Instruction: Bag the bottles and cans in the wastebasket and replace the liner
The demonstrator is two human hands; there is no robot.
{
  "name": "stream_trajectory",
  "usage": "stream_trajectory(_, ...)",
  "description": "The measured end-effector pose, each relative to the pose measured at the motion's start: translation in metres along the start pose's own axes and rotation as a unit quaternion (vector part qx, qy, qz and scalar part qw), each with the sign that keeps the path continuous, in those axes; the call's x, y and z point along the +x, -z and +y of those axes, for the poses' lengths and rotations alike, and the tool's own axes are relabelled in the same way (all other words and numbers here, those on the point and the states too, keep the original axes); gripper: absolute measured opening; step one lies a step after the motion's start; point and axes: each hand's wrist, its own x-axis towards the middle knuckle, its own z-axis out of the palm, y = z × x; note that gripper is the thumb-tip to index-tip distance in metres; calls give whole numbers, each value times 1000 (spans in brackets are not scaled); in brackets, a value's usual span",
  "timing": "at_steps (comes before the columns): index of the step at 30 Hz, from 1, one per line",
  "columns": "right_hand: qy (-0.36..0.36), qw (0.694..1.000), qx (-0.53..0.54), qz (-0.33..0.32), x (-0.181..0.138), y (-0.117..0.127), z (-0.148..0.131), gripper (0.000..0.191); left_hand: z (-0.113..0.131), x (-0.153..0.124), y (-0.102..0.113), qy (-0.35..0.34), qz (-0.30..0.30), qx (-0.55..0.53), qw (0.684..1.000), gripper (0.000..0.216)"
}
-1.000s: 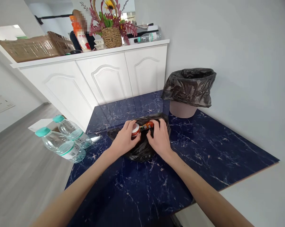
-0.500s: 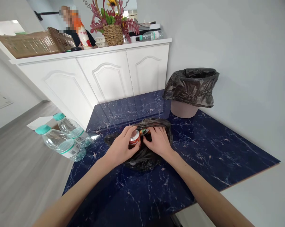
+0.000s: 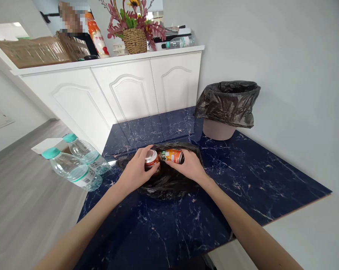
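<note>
A crumpled black plastic bag [image 3: 169, 183] lies on the dark blue marbled table [image 3: 242, 176]. My left hand [image 3: 134, 173] is wrapped round a red can [image 3: 151, 159] at the bag's top. My right hand [image 3: 189, 167] grips an orange can [image 3: 172, 155] lying on its side just right of the red one. Both cans sit above the bag's opening, touching or nearly touching each other.
A bin lined with a black bag [image 3: 227, 107] stands at the table's far right by the wall. Two water bottles [image 3: 73, 168] lie off the table's left edge. White cabinets [image 3: 124, 90] behind carry a flower basket [image 3: 134, 37], a cardboard box and bottles; a person stands behind them.
Both hands have shifted slightly left. The orange can has come further out of the bag and shows more fully; the red can has moved left with my left hand.
</note>
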Motion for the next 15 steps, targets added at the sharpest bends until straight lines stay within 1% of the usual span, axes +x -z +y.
stream_trajectory(3, -35, 989, 142, -9, 4, 9, -3, 63, -14, 4, 10, 15, 31, 7, 999, 74)
stream_trajectory(5, -62, 968, 240, -40, 6, 13, -5, 60, -19, 5, 18, 34, 32, -1, 999, 77)
stream_trajectory(6, -74, 951, 294, -59, 7, 13, -5, 56, -19, 6, 22, 43, 29, -8, 999, 79)
stream_trajectory(8, -85, 904, 407, -100, 8, 14, -6, 53, -18, 6, 30, 56, 24, -24, 998, 81)
stream_trajectory(10, -88, 851, 504, -122, 10, 13, -8, 57, -14, 4, 36, 62, 26, -42, 997, 81)
stream_trajectory(11, -91, 830, 537, -123, 10, 12, -8, 58, -11, 3, 39, 62, 33, -51, 996, 80)
stream_trajectory(13, -105, 806, 572, -114, 11, 12, -7, 58, -5, 0, 44, 55, 53, -74, 994, 79)
stream_trajectory(15, -133, 791, 590, -94, 14, 11, -4, 56, 3, -5, 49, 45, 73, -106, 991, 78)
